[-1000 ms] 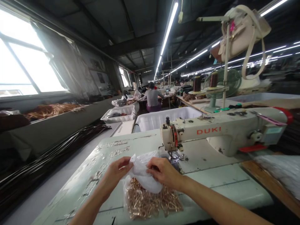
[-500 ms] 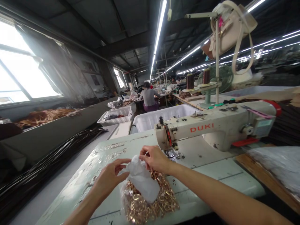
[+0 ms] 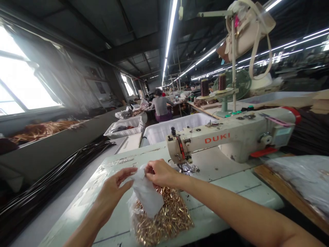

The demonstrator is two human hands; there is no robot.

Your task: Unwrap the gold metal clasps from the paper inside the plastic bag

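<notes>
My right hand (image 3: 161,173) pinches the top of a crumpled white plastic bag (image 3: 148,197) between thumb and fingers. On the left of it is my left hand (image 3: 114,187), its thumb and fingers spread apart; the fingertips reach the bag's upper edge, and whether they touch it I cannot tell. Below the white bag lies a heap of gold-coloured metal clasps (image 3: 174,214), in or on a clear plastic bag (image 3: 133,209) whose left edge shows. The white bag hides part of the heap. All this rests on the pale green sewing table (image 3: 110,219).
Just beyond my right hand stands a sewing machine (image 3: 200,139), small metal parts under its head. White bins (image 3: 177,123) are behind it. Dark strips (image 3: 69,171) run along the left. A plastic-covered pile (image 3: 303,181) lies at right. A person (image 3: 161,106) sits farther off.
The white bag has shifted slightly left with my right hand and hangs more upright, showing more clasps. My left hand has opened wider. The whole view has moved a little.
</notes>
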